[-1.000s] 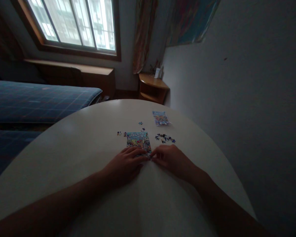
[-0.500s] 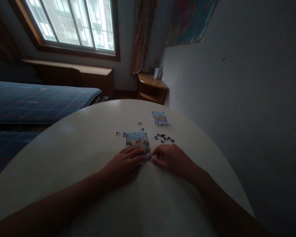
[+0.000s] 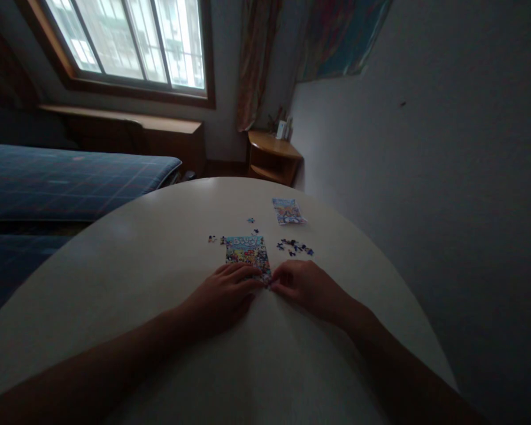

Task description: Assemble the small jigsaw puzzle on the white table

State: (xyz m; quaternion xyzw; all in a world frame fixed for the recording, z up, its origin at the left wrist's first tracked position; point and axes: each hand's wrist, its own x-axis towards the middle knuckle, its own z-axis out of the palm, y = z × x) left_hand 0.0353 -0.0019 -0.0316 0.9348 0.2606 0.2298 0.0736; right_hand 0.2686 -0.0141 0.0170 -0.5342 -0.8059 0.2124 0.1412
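Observation:
A small colourful picture sheet [image 3: 248,249] with lettering along its top lies flat on the white round table [image 3: 137,271]. My left hand [image 3: 228,289] rests over its lower part, fingers stretched out, hiding that edge. Close by, my right hand [image 3: 303,286] has thumb and index finger pinched together at the lower right corner. A small puzzle piece [image 3: 267,283] shows there between the fingertips of both hands, partly covered. Beyond my right hand lies a loose group of dark puzzle pieces [image 3: 294,247].
A few stray puzzle pieces [image 3: 212,239] lie left of the sheet, and another piece [image 3: 251,220] lies behind it. Farther back is a printed packet [image 3: 288,211]. Past the table are a blue plaid mattress [image 3: 79,183], a wooden corner shelf [image 3: 274,145] and a wall on the right.
My right hand's fingertips have drawn slightly closer together at the sheet's lower right corner. My left hand stays nearly still.

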